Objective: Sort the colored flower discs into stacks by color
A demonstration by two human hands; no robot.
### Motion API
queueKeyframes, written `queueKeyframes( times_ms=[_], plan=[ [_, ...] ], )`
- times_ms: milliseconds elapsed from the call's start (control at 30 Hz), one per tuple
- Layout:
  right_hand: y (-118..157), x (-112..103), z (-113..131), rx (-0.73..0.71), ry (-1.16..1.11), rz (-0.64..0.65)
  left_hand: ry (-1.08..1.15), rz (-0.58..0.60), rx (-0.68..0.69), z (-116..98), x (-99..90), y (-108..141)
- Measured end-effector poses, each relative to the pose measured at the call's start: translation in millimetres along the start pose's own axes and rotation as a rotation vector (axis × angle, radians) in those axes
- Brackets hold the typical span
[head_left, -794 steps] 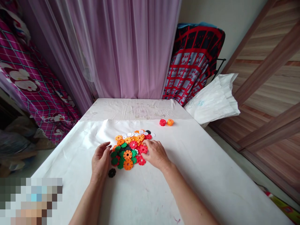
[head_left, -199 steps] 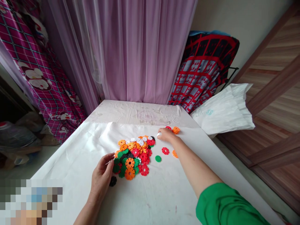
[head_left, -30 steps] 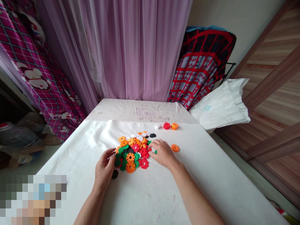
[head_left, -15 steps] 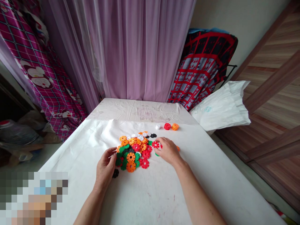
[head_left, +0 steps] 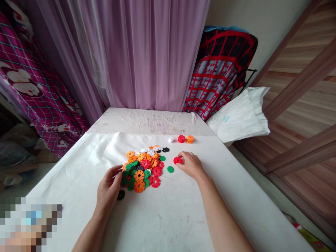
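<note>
Some red discs (head_left: 177,160) are pinched in the right hand (head_left: 191,164); the left hand (head_left: 107,185), loosely parted and seemingly empty, curves beside the mixed pile (head_left: 145,164). One green disc (head_left: 170,169) lies between pile and right hand. Beyond, a white stack (head_left: 171,139), red stack (head_left: 181,139) and orange stack (head_left: 190,139) look done; the pile seems left.

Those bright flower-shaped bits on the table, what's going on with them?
A person is handling them with bare hands. The right hand holds a red notched piece, perhaps more than one, and the left hand is beside the mixed pile. A green disc lies apart on the white table. Farther back, a white clump, a red clump and an orange clump sit in a row.
</note>
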State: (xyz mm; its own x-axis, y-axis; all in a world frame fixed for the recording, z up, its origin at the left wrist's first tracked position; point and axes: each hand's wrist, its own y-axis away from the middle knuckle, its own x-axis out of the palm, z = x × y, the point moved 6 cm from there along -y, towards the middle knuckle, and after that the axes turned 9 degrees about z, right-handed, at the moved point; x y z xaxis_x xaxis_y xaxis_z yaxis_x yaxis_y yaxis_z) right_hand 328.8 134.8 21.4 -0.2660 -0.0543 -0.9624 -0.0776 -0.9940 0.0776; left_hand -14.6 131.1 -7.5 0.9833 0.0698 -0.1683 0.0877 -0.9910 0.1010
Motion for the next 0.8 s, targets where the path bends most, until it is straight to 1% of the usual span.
queueKeyframes(
  times_ms=[167,267,333,400,467,533,633,700,800],
  plan=[
    [-1.0,4.0,-2.6,0.001,0.022,0.011,0.007,0.007,-0.006,-0.9,0.9,0.9],
    [0.2,1.4,-3.0,-0.001,0.017,0.003,0.007,0.009,-0.004,-3.7,1.5,1.7],
    [1.2,-2.5,-0.6,-0.009,0.001,-0.014,0.004,0.013,0.002,-4.9,1.9,1.7],
    [1.3,-5.3,7.8,-0.035,-0.023,-0.027,-0.005,0.017,0.016,-5.7,2.2,1.5],
    [-0.4,-4.6,24.6,-0.088,-0.051,-0.022,-0.016,0.014,0.04,-6.6,1.9,1.5],
    [-3.8,0.4,49.5,-0.176,-0.077,0.003,-0.017,0.006,0.056,-7.2,1.2,1.6],
    [-10.1,10.3,91.9,-0.364,-0.089,0.04,0.002,-0.002,0.051,-6.6,0.6,1.6],
    [-13.8,15.8,114.9,-0.498,-0.07,0.073,0.021,0.003,0.041,-5.7,1.0,1.3],
    [-17.5,19.7,134.8,-0.644,-0.03,0.139,0.05,0.013,0.038,-4.5,2.1,0.6]
  ],
)
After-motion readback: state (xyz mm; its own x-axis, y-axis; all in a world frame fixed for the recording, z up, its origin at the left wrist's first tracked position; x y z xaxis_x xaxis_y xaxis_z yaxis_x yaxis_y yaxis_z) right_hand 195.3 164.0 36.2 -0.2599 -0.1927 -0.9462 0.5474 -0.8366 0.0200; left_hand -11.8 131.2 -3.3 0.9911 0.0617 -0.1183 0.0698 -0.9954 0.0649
